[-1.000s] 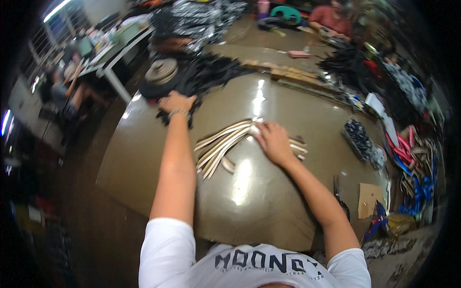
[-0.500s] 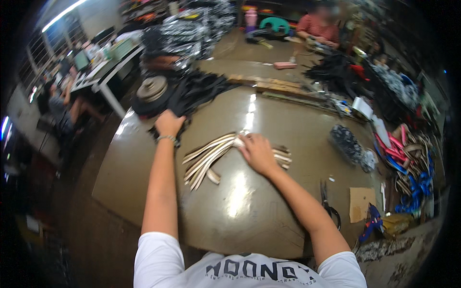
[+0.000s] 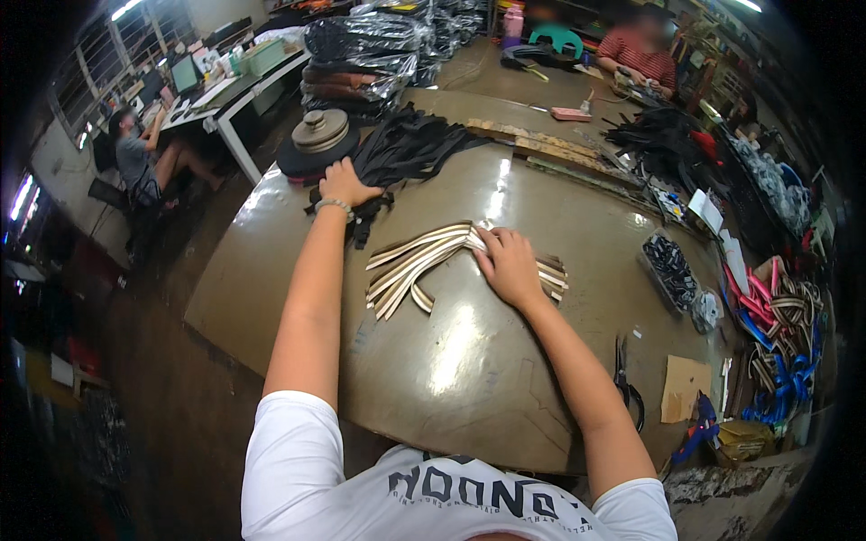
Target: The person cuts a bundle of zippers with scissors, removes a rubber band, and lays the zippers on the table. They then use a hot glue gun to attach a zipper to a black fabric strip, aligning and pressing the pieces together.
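Note:
Striped straps (image 3: pixel 410 259) in cream and dark brown lie in a fanned bundle on the worktable (image 3: pixel 397 379). My right hand (image 3: pixel 512 269) presses down on the bundle's folded middle, its fingers curled round it. More strap ends stick out on the right, past that hand. Farther left, my left hand (image 3: pixel 346 189) rests on dark strap pieces by a pile of black straps (image 3: pixel 410 149); its thumb is spread away from the fingers. Just beyond the left hand sits a black roll with a round stepped weight (image 3: pixel 320 132) on top.
Scissors (image 3: pixel 622 383), a cardboard piece (image 3: pixel 683 388) and a blue hot glue gun (image 3: pixel 699 431) lie at the right. A clear bag of dark pieces (image 3: pixel 667 269) is farther back. Coloured straps (image 3: pixel 785 316) crowd the right edge. Plastic-wrapped stacks (image 3: pixel 361 63) stand behind; two people sit farther off.
The view has shifted, so the table sits a little lower and farther right. My left hand's fingers have lifted and stretched forward. The right hand stays on the striped straps.

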Available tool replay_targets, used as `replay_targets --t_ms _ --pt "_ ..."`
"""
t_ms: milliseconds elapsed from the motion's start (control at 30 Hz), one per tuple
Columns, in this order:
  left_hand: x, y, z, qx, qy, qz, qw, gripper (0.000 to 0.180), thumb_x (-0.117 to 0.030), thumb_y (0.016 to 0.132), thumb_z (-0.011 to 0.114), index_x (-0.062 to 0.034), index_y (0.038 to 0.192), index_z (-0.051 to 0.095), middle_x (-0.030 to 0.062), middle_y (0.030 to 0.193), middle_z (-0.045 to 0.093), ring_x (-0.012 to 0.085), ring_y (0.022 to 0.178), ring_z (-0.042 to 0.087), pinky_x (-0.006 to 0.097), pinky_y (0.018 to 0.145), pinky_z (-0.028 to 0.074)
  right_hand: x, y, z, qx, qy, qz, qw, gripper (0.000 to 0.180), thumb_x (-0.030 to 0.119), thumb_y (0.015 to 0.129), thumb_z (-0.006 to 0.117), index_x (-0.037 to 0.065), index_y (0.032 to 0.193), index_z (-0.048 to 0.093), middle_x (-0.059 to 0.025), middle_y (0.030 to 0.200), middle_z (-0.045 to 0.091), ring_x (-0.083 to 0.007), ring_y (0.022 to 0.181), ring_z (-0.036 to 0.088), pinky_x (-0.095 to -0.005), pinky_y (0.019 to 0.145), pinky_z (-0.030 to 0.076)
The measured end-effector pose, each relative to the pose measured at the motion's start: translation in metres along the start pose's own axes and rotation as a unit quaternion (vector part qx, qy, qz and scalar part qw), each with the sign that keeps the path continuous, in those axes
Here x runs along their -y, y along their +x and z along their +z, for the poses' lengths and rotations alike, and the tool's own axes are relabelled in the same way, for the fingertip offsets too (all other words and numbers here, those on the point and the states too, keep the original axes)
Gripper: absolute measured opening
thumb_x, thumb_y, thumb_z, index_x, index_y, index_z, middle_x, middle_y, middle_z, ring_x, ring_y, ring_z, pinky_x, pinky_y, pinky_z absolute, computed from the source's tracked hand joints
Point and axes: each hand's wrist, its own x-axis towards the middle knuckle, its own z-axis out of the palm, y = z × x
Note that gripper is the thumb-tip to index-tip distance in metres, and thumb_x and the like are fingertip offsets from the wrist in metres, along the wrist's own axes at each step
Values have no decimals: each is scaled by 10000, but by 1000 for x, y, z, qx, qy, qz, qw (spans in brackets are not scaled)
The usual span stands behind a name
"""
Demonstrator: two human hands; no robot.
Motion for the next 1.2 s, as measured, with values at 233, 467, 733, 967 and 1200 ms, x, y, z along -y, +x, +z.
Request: replay_targets --t_ms 233,467,733,967,1200 --pt "15 14 25 -22 -24 25 999 1031 -589 602 775 97 1293 436 271 1329 473 380 1262 456 419 1051 390 0 1 0 3 10 20 1000 375 262 877 617 78 1203 585 -101 1048 582 -272 1011 530 -388 859 415" --pt "17 25 6 125 -37 -30 991 1161 -727 552 748 161 1252 484 336 1384 418 394 1283 459 432 1021 431 -2 -1 4 -10 16 14 1000 364 268 874 621 84 1186 585 -95 1017 575 -268 993 529 -387 854 414" --pt "9 18 -1 115 15 -67 991 1149 -762 545 718 114 1264 525 298 1417 401 410 1307 412 445 1059 375 -3 -2 6 -22 19 15 999 377 278 865 625 95 1193 594 -95 1039 581 -265 990 530 -387 849 415" --pt "18 22 -7 138 -39 42 989 839 -558 553 806 150 973 648 310 1004 661 362 952 672 391 825 525 -5 -4 6 -43 33 19 998 414 280 825 635 88 1190 602 -89 1070 590 -260 1006 532 -379 843 421" --pt "-22 -2 -7 129 91 -1 987 523 -344 668 750 -30 1083 697 196 1161 655 329 1069 644 418 892 527 15 -15 8 0 -25 65 998 395 273 848 601 104 1205 591 -81 1055 589 -266 1007 535 -399 840 423"
